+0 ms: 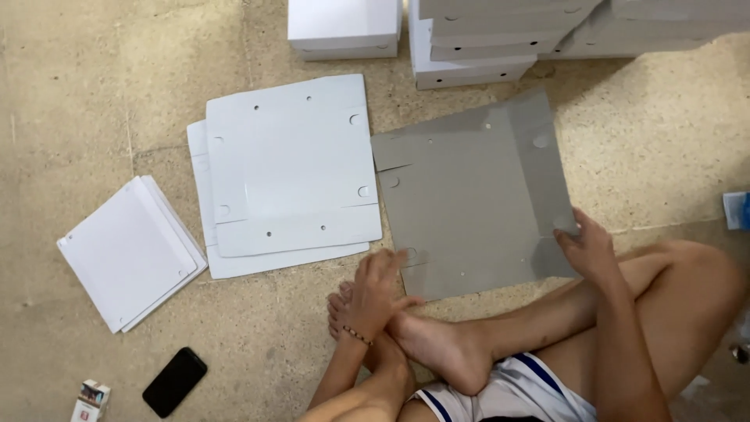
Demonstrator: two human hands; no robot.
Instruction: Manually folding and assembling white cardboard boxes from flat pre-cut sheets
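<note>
The left hand (380,283) rests flat, fingers loosely spread, on the lower left corner of a grey flat cardboard sheet (469,195) at frame centre. The right hand (586,246) pinches that sheet's lower right edge between thumb and fingers. Left of it lies a stack of white flat sheets (289,172), a smaller white pile (129,250) farther left. Folded white boxes (469,39) fill the top edge; a black phone (174,381) lies lower left.

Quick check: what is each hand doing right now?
Left hand: fingers pressing the near corner of the grey sheet.
Right hand: gripping the sheet's right edge.
</note>
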